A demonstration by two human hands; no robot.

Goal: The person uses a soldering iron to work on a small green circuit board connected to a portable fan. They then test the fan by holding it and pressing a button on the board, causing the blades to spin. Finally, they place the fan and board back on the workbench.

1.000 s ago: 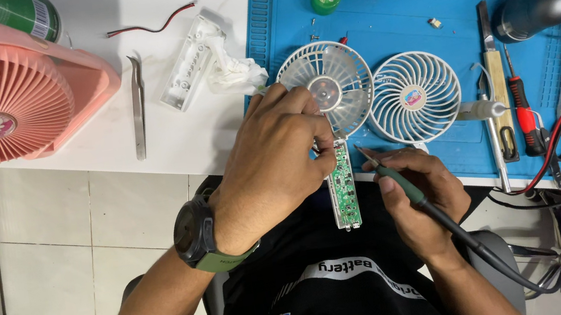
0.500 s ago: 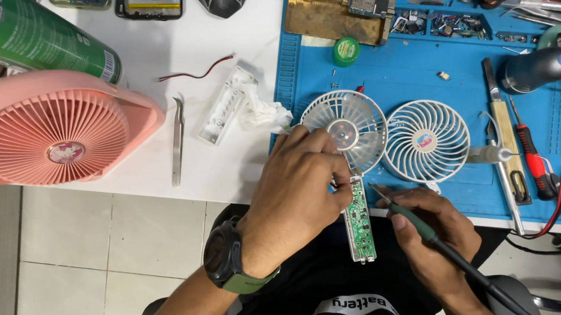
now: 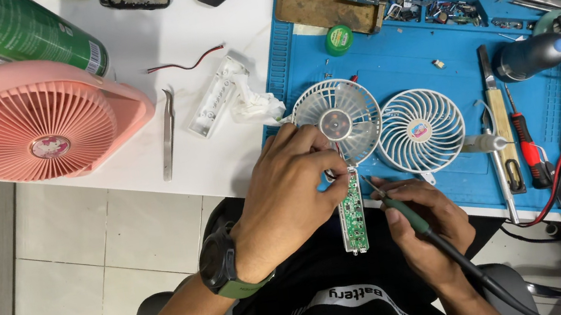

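Over the blue mat's point(image 3: 400, 65) near edge, your left hand point(image 3: 286, 194) pinches the small white fan point(image 3: 336, 121), its green circuit board point(image 3: 352, 212) pointing lengthwise toward you. Your right hand point(image 3: 427, 221) grips the soldering iron point(image 3: 408, 216), tip at the board.

White table point(image 3: 204, 43) (blue-matted) — tiled floor point(image 3: 110, 257)
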